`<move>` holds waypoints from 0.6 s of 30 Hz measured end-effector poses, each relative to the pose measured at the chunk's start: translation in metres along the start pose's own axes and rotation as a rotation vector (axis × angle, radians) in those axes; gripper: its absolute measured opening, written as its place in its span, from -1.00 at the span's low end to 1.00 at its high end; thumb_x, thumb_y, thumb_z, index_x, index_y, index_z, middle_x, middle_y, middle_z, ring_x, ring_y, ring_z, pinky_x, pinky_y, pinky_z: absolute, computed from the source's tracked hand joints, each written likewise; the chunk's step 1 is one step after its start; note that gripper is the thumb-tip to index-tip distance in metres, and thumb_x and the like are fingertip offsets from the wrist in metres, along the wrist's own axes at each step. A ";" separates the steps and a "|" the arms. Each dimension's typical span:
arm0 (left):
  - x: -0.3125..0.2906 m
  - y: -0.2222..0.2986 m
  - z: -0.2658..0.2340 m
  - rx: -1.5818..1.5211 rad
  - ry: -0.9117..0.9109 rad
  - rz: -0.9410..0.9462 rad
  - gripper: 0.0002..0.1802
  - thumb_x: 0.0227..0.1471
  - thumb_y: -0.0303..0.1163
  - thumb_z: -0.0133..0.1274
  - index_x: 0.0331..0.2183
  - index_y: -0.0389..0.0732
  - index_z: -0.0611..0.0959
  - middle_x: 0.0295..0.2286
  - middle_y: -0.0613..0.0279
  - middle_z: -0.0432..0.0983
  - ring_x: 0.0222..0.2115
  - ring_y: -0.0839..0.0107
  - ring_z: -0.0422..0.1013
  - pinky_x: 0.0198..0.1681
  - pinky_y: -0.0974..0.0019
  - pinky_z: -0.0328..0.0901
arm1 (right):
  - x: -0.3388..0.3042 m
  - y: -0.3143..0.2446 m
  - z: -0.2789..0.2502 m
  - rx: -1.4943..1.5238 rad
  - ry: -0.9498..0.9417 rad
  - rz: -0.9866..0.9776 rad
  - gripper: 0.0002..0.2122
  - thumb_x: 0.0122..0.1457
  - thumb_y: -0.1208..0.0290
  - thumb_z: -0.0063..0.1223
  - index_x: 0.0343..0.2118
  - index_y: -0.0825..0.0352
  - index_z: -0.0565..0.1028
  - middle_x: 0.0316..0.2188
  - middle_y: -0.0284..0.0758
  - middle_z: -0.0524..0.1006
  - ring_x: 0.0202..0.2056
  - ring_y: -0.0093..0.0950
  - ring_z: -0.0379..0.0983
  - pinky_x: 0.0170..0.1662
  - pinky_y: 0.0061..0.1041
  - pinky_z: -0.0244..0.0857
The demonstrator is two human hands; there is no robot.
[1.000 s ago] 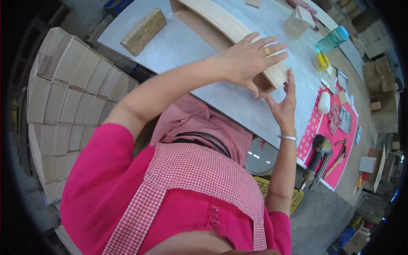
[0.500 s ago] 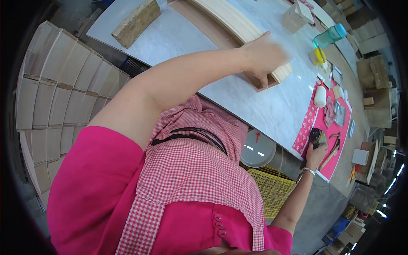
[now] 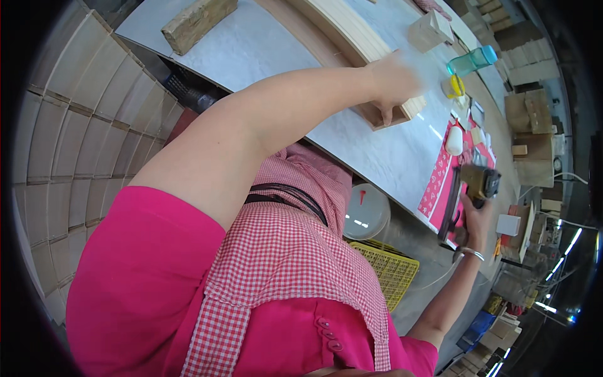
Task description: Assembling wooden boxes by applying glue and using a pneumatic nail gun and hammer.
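Observation:
My left hand (image 3: 396, 81) reaches across to the near-right end of a long, narrow wooden box (image 3: 339, 47) on the table. The thumb presses on the near wall by the box's end, and the fingers, partly smeared, curl over its far side. In my right hand (image 3: 477, 220) is a nail gun (image 3: 478, 179) with a gold-brown body and a long black magazine. It is raised above the pink mat (image 3: 436, 179) at the table's right end, apart from the box.
On the marble-look table (image 3: 352, 147) stand a brown block (image 3: 198, 25), a clear container (image 3: 430, 31), a teal bottle (image 3: 472, 61), a yellow-rimmed cup (image 3: 453, 86) and a white bottle (image 3: 454, 141). A yellow crate (image 3: 389, 270) is below the edge. Stacked wooden pieces (image 3: 94, 144) are at left.
My right hand has lifted the nail gun off the pink mat and turned it, so its magazine now shows. My left hand stays at the box's end. The whole view has shifted slightly.

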State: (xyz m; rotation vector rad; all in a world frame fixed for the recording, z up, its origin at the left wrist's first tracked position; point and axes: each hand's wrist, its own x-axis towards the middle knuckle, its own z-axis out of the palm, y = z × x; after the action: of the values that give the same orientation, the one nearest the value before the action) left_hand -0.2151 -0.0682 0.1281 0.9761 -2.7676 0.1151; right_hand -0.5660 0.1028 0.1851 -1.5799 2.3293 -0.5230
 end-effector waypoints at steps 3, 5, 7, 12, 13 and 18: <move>-0.002 0.000 0.000 -0.003 -0.019 -0.004 0.14 -0.45 0.07 0.42 0.16 -0.20 0.31 0.01 0.11 0.40 0.15 0.21 0.21 0.26 -0.21 -0.05 | -0.014 -0.065 -0.004 0.121 -0.031 -0.191 -0.67 -0.03 0.50 0.30 -0.18 0.44 0.50 -0.37 -0.30 0.59 -0.41 -0.54 0.49 -0.32 -0.47 0.37; -0.002 0.000 0.000 -0.021 0.010 -0.001 0.15 -0.46 0.07 0.43 0.15 -0.20 0.32 0.00 0.11 0.40 0.15 0.20 0.22 0.26 -0.22 -0.06 | -0.018 -0.100 -0.006 0.164 -0.023 -0.376 -0.67 -0.04 0.52 0.31 -0.18 0.45 0.49 -0.36 -0.28 0.60 -0.37 -0.53 0.51 -0.28 -0.48 0.38; -0.002 -0.001 0.001 -0.013 -0.004 -0.007 0.15 -0.47 0.06 0.43 0.14 -0.20 0.32 0.00 0.11 0.41 0.14 0.20 0.22 0.26 -0.22 -0.06 | -0.019 -0.126 -0.007 0.095 -0.104 -0.443 -0.62 -0.05 0.48 0.36 -0.17 0.45 0.49 -0.33 -0.27 0.61 -0.32 -0.52 0.51 -0.22 -0.48 0.38; 0.001 -0.001 0.005 -0.023 0.005 -0.006 0.14 -0.49 0.05 0.44 0.13 -0.19 0.34 -0.02 0.12 0.43 0.14 0.20 0.23 0.26 -0.22 -0.06 | -0.017 -0.154 0.003 0.010 -0.098 -0.439 -0.60 -0.07 0.43 0.41 -0.18 0.46 0.50 -0.30 -0.25 0.62 -0.31 -0.51 0.53 -0.20 -0.47 0.39; 0.001 -0.002 0.005 -0.032 0.018 -0.011 0.13 -0.50 0.05 0.45 0.13 -0.19 0.35 -0.03 0.13 0.43 0.14 0.21 0.24 0.26 -0.22 -0.06 | -0.015 -0.157 0.005 0.023 -0.123 -0.465 -0.60 -0.07 0.43 0.41 -0.18 0.46 0.50 -0.30 -0.25 0.62 -0.31 -0.51 0.53 -0.20 -0.47 0.39; 0.002 -0.002 0.007 -0.026 0.014 -0.012 0.11 -0.50 0.04 0.45 0.11 -0.19 0.37 -0.04 0.15 0.44 0.13 0.22 0.24 0.27 -0.22 -0.06 | -0.006 -0.163 0.011 0.059 -0.203 -0.493 -0.66 -0.05 0.44 0.39 -0.22 0.45 0.54 -0.32 -0.24 0.63 -0.32 -0.50 0.55 -0.20 -0.46 0.40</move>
State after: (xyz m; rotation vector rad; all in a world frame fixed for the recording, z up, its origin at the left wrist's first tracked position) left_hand -0.2160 -0.0721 0.1220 0.9812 -2.7431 0.0841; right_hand -0.4238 0.0518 0.2474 -2.0756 1.7581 -0.4983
